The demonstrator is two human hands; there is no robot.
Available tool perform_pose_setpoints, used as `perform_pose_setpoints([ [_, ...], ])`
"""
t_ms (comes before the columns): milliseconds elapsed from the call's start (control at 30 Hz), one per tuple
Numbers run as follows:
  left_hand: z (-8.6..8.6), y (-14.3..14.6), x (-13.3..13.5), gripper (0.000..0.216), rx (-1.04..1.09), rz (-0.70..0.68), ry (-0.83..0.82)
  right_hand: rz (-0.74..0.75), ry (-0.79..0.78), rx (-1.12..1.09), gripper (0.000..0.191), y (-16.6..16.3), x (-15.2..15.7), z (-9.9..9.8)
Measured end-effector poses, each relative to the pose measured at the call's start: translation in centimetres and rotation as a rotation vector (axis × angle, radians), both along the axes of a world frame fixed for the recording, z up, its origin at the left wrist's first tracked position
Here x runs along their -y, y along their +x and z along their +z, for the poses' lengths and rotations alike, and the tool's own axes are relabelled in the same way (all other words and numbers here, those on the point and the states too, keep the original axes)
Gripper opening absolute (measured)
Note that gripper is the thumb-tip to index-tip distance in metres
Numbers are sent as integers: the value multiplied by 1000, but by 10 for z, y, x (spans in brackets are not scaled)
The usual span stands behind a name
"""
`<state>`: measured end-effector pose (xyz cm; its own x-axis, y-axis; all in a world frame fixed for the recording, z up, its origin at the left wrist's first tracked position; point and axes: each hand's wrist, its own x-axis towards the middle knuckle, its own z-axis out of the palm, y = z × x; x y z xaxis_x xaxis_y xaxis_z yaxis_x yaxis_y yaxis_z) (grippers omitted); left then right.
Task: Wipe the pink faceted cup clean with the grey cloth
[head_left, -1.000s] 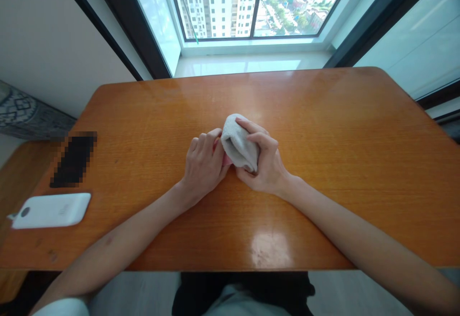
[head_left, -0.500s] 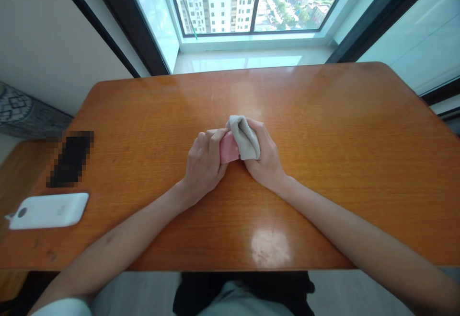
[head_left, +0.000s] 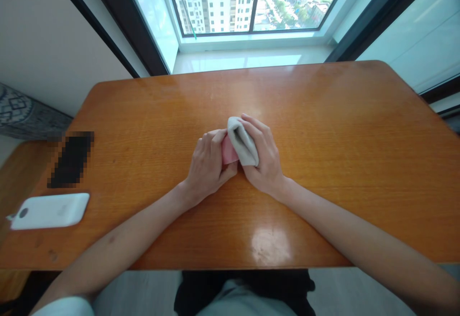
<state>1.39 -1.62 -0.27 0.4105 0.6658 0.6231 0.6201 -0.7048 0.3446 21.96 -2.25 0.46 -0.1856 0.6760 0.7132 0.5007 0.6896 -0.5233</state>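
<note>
Both my hands meet at the middle of the orange wooden table. My left hand is closed around a small pink object, of which only a sliver shows between the fingers. My right hand grips a folded grey cloth and presses it against the pink object's right side. The cloth covers most of the pink object, so its shape is hidden.
A white flat device lies near the table's front left corner, with a blurred black rectangular object just behind it. A window sill and large windows run behind the table's far edge. A patterned cushion sits at far left.
The cloth was bunched higher over the pink object and has been drawn down against it. My right hand shifted slightly with the cloth; my left hand stayed clasped in place.
</note>
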Motion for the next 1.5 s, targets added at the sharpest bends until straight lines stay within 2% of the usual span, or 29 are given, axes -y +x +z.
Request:
perform_pose_setpoints([
  [67, 2, 2, 1, 61, 4, 9, 5, -28, -77, -80, 60, 0, -4, -2],
  [133, 1, 2, 1, 66, 14, 0, 10, -38, -81, -94, 61, 0, -5, -4],
  [233, -3, -1, 1, 71, 48, -39, 25, -5, 27, 3, 65, -1, 1, -1],
  [333, -3, -3, 0, 63, 35, -74, 9, 38, 101, 74, 64, 0, 6, 3],
  [600, 7, 1, -1, 70, 174, -182, -125, 71, -177, -200, 57, 13, -13, -7],
  [733, 3, 0, 2, 80, 181, -203, -193, 162, -52, -76, 63, 16, -7, 3],
  [833, 3, 0, 4, 75, 203, -184, -228, 186, 53, 7, 61, 16, 0, 12],
  [933, 5, 0, 2, 67, 227, -195, -232, 161, 85, 20, 58, 15, 1, 11],
  [1033, 5, 0, 0, 71, 222, -186, -207, 111, 18, -39, 56, 13, -5, 3],
  [1133, 5, -1, -1, 80, 185, -166, -180, -9, -180, -222, 57, 10, -11, -3],
  [1200, 4, -2, 0, 81, 167, -155, -181, -65, -241, -266, 59, 8, -10, -2],
  [1367, 3, -2, 1, 67, 191, -175, -221, 68, 52, 6, 56, 8, 0, 4],
  [1433, 4, -1, 0, 67, 195, -178, -205, 81, 53, -8, 55, 9, 0, 2],
  [1500, 4, 0, -1, 75, 188, -174, -161, 38, -49, -80, 57, 9, -2, -2],
])
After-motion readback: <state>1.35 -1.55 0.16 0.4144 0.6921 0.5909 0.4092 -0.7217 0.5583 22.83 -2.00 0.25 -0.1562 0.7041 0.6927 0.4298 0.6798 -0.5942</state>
